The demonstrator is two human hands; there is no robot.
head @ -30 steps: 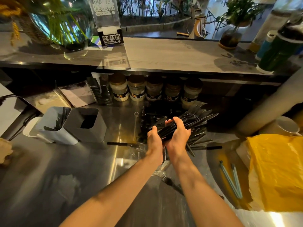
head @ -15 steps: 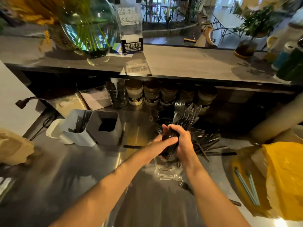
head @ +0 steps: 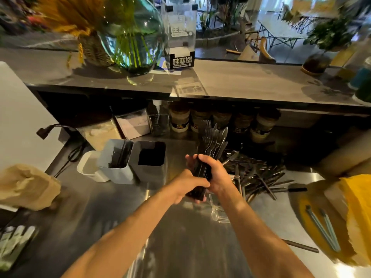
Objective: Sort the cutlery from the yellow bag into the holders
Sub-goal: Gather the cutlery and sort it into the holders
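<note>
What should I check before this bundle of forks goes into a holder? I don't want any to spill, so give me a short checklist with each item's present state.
1. Both hands grip the fork bundle: left hand and right hand wrap the handles: ok.
2. Bundle upright, tines up: ok.
3. Dark grey holder looks empty: ok.
4. Light holder already holds dark cutlery: not ok for a full bundle.
5. Handle ends evened: cannot tell.
6. More cutlery left in the pile: not ok, sorting unfinished.
</note>
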